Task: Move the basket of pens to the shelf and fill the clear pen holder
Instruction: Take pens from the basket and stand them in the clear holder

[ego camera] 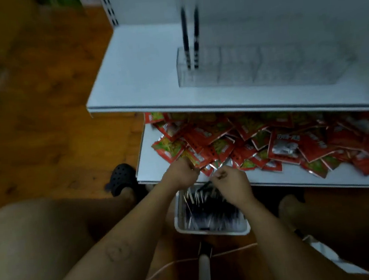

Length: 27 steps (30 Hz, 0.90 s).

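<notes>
**Both hands over pen basket on floor**

Far left, a black clog (121, 178) on the wooden floor (42, 136). Left hand (180, 171) is curled into a fist at the lower shelf (146, 166) edge; cannot tell if it holds anything. Below it, the white basket (178, 220) of pens (209, 213) sits on the floor against that shelf. Right hand (230, 181) is curled above the basket, pinching a black pen (203, 187). The clear pen holder (285, 65) stands on the upper shelf (138, 80), with two black pens (191, 36) upright in its left end. Red packets (293, 142) are heaped on the lower shelf to the right.
</notes>
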Available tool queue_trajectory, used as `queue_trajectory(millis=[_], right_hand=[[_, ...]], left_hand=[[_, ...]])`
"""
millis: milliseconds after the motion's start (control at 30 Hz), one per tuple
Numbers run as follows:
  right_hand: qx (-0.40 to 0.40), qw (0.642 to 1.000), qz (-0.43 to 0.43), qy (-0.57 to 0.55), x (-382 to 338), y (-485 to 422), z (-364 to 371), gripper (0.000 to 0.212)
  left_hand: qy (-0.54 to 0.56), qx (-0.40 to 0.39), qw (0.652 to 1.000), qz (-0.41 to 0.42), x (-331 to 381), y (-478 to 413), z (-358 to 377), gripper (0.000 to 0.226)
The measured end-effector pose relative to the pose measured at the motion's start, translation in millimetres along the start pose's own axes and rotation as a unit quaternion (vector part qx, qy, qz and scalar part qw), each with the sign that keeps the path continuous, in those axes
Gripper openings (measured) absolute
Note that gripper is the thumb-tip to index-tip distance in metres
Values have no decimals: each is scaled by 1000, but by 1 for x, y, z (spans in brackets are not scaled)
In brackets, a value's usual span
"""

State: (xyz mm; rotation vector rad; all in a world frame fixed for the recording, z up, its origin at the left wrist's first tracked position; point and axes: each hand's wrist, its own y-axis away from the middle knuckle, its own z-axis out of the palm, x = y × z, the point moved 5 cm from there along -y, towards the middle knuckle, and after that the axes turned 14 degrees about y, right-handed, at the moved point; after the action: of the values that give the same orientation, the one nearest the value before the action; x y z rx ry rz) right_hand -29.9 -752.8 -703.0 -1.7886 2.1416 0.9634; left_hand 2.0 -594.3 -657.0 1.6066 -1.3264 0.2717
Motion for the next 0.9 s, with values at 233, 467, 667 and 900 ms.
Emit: queue_trajectory(millis=[233,467,667,900], right_hand=[[108,980,-101,-131,-71,37,-102,21],[266,924,-206,-182,-137,56,-203,40],[395,857,-280,-176,-196,31,-266,22],[398,854,-317,-110,-230,-24,-284,18]], left_hand=[[-25,63,994,89,73,39,-64,19],[106,155,966,176,141,71,-121,21],[252,226,927,161,142,39,-149,43],[251,167,945,126,155,-11,-141,74]])
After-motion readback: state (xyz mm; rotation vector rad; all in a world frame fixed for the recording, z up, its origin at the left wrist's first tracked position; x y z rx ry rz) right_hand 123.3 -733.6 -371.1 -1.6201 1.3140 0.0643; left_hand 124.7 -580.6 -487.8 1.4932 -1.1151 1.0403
